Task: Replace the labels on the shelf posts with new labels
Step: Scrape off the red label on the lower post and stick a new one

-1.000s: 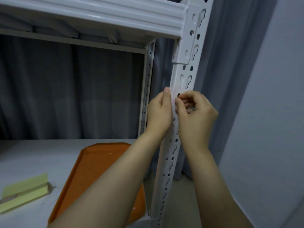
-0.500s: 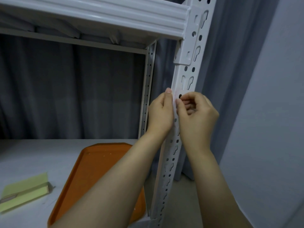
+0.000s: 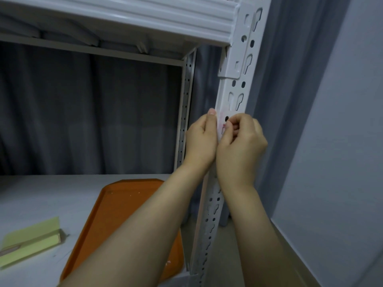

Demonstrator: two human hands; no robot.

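Note:
A white perforated shelf post [image 3: 238, 94] runs from the top right down to the bottom middle. A pale label with faint pink marks [image 3: 222, 116] is stuck on the post's front face at hand height. My left hand [image 3: 202, 139] lies flat against the post's left side, fingers straight, with a fingertip at the label's left edge. My right hand [image 3: 241, 146] is curled in front of the post, its thumb and forefinger pinching the label's right part. Both hands hide the lower part of the label.
An orange tray [image 3: 124, 214] lies on the grey shelf board [image 3: 41, 195] below my arms. A yellow-green pad of paper [image 3: 29, 241] sits at the lower left. The upper shelf beam [image 3: 124, 15] is overhead. A rear post [image 3: 184, 112], dark curtain and a grey wall [image 3: 335, 162] surround the shelf.
Both hands stay at the same spot on the post. My right hand's fingertips have shifted slightly on the label; the pink-marked label shows a little more above them.

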